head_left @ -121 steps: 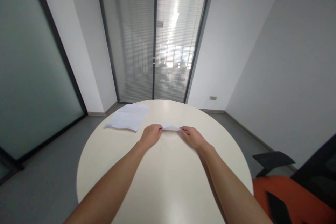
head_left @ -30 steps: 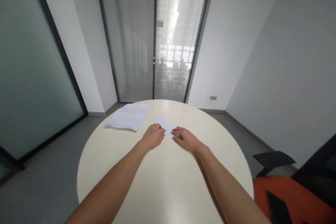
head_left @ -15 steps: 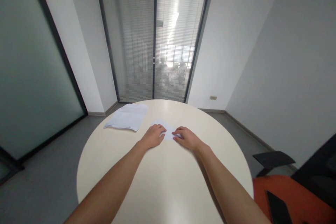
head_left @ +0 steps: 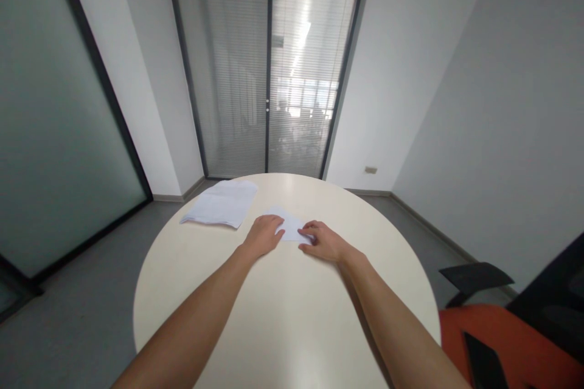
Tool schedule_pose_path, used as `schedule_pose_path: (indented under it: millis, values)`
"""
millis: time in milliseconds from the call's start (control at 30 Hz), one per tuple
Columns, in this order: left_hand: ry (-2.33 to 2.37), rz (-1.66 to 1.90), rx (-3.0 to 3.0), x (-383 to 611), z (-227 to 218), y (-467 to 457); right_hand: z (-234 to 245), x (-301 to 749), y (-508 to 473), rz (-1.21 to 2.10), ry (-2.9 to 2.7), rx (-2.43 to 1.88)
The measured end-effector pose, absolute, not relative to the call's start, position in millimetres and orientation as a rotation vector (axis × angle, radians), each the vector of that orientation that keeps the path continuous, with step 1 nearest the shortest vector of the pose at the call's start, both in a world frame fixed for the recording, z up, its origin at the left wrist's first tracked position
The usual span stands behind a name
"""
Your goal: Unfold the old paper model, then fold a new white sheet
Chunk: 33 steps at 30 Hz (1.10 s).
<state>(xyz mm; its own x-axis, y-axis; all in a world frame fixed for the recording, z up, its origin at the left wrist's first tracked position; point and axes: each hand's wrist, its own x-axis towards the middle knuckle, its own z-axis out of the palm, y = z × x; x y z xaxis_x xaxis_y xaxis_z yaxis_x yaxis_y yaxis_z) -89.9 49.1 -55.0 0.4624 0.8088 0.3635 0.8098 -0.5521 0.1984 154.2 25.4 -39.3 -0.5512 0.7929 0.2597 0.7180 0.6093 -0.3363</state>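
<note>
A small folded white paper (head_left: 289, 226) lies flat on the round cream table (head_left: 283, 310), a little past its middle. My left hand (head_left: 263, 234) rests on the paper's left edge with its fingers stretched flat. My right hand (head_left: 322, 242) sits at the paper's right edge, fingers curled and pressing down on it. Part of the paper is hidden under both hands.
A larger creased white sheet (head_left: 222, 203) lies at the table's far left. Behind the table stands a glass double door with blinds (head_left: 269, 73). An orange and black chair (head_left: 511, 328) stands at the lower right, close to the table's edge.
Four seconds ago both hands held the paper stretched as a narrow strip between them. Since then it has been laid flat and the hands have come closer together, pressing on it.
</note>
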Motion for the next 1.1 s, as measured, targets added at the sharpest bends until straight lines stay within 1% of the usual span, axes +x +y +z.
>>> schedule_pose_path:
  millis: [133,433,767,967,1100]
  values:
    - [-1.356,-0.671,-2.780,-86.6,-52.9,44.2,-39.1,154.4,25.8,0.263,-2.462,-1.193]
    - [-1.373,-0.618,-2.806,-86.1,-51.4,42.6,-41.9,154.8,28.1,0.257,-2.438,-1.155]
    - [-1.412,-0.595,-2.792,-84.7,-55.9,43.9,-33.8,152.6,25.6,0.265,-2.435,-1.178]
    - [-1.423,-0.630,-2.796,-83.4,-56.4,44.4,-30.6,150.7,24.3,0.297,-2.430,-1.167]
    - [-1.402,-0.682,-2.788,-81.9,-57.4,45.3,-31.4,153.7,26.6,0.404,-2.427,-1.152]
